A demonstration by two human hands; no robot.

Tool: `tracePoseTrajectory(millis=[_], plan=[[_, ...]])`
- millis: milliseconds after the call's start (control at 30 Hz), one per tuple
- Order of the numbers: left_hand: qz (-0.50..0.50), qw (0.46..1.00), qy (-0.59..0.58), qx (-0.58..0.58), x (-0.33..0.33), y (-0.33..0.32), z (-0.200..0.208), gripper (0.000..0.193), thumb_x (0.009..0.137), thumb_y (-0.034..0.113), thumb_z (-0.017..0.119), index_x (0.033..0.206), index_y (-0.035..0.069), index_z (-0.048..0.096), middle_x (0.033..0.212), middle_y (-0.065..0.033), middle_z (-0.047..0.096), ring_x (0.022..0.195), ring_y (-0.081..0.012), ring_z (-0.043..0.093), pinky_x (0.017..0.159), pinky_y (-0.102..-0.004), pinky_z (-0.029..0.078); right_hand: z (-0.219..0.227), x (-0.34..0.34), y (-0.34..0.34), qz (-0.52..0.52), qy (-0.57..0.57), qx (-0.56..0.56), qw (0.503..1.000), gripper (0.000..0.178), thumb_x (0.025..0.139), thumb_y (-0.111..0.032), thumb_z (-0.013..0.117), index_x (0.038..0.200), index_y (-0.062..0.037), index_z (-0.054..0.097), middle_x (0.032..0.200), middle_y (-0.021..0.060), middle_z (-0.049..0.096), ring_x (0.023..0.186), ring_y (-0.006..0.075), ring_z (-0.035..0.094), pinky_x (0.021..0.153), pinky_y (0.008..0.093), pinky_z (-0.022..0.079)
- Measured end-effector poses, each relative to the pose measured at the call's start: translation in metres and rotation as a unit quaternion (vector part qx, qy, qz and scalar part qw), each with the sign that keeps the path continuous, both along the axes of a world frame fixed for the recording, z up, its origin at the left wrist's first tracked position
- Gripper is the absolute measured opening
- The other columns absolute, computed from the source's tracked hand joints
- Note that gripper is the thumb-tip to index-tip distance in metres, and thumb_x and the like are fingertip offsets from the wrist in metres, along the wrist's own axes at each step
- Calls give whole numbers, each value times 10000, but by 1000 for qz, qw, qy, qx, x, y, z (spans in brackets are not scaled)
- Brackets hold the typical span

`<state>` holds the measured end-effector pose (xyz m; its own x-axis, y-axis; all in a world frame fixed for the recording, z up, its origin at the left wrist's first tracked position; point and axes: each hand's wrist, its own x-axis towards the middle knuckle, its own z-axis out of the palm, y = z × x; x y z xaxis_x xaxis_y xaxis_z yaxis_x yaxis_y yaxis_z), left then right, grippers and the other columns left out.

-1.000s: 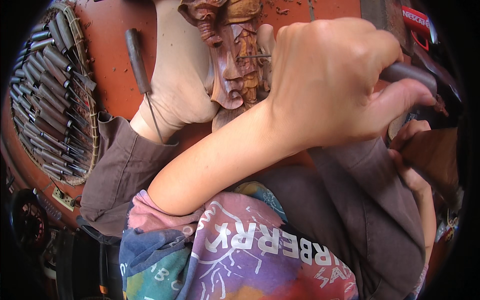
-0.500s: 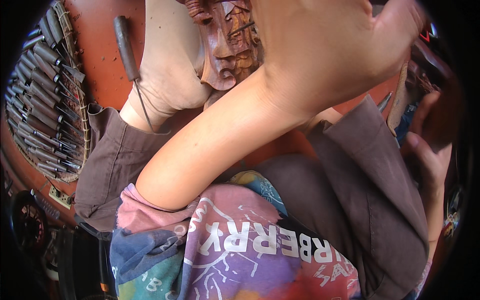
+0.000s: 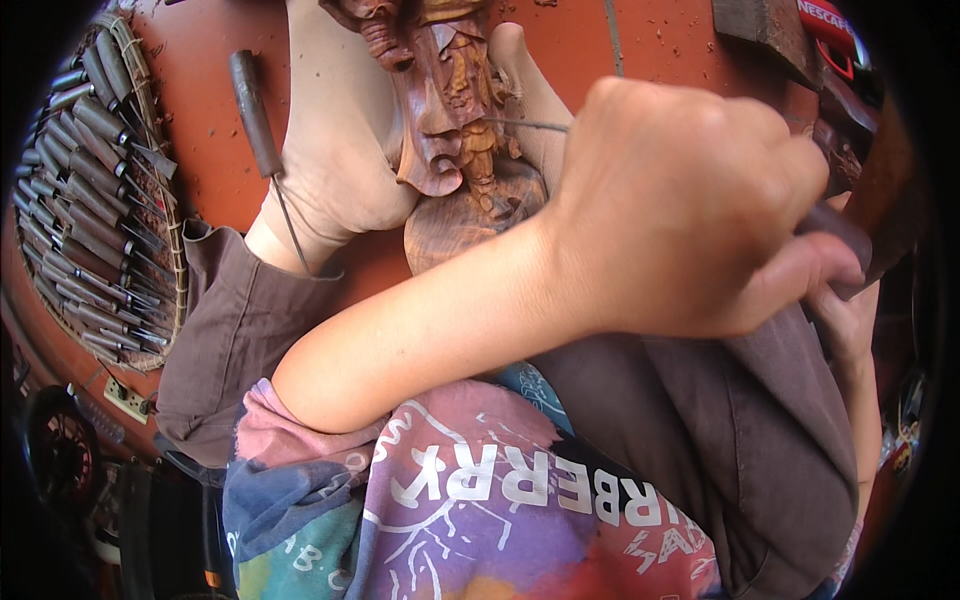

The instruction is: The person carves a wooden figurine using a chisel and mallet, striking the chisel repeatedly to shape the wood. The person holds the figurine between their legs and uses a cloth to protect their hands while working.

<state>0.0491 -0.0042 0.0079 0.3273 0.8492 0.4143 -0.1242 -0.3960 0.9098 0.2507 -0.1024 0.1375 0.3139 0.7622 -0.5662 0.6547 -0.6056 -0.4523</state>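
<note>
A reddish-brown carved wooden figure (image 3: pixel 435 110) on a rounded base lies between my bare feet. My left hand (image 3: pixel 690 200) crosses in front, its fist closed around a carving chisel. The chisel's thin dark blade (image 3: pixel 535 125) reaches the figure's carved folds, and its dark handle (image 3: pixel 845 240) sticks out past my thumb. At the right edge, my right hand (image 3: pixel 848 320) is closed around a brown wooden mallet (image 3: pixel 900 190), blurred and partly out of view, close to the chisel's handle end.
A woven basket (image 3: pixel 172 215) of wooden-handled chisels (image 3: pixel 90 200) stands at the left. One loose chisel (image 3: pixel 257 115) leans against my left ankle. A dark wooden block (image 3: pixel 765 40) and a red mug (image 3: pixel 835 40) are at the far right. Wood chips dot the red floor (image 3: pixel 205 90).
My left hand has come down toward me with the chisel, uncovering more of the figure and its base. The mallet has moved up beside the chisel's handle end.
</note>
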Motion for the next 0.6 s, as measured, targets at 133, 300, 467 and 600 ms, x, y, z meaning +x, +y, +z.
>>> tracePoseTrajectory(millis=[133,300,467,600], plan=[[17,1000,15,-15,-4,13,-2,372,662,416,787,601,96,607,549,-51,573,499,-262,603,427,-383,440,-7,3,-2,-55,61,6,997,489,691,-149,778,1106,-11,560,965,22,567,855,107,530,738,254,432],[-2,999,45,-23,-8,17,-2,380,670,427,785,589,103,601,525,-42,566,489,-253,598,419,-375,429,-5,2,2,-26,58,8,998,477,694,-153,802,1081,-21,557,917,-8,528,825,108,505,729,249,425],[-80,992,93,0,-19,9,9,376,732,472,734,769,120,605,597,-41,545,556,-245,596,482,-373,439,0,17,-5,14,15,-77,997,636,668,-203,818,1191,-26,502,1052,26,525,950,127,514,841,278,415],[-225,962,152,-15,-43,-3,30,340,804,412,690,923,114,577,737,-46,503,673,-207,577,528,-334,451,-13,26,-8,77,38,-77,993,560,653,-164,814,1118,-38,529,941,24,542,851,120,527,769,282,436]])
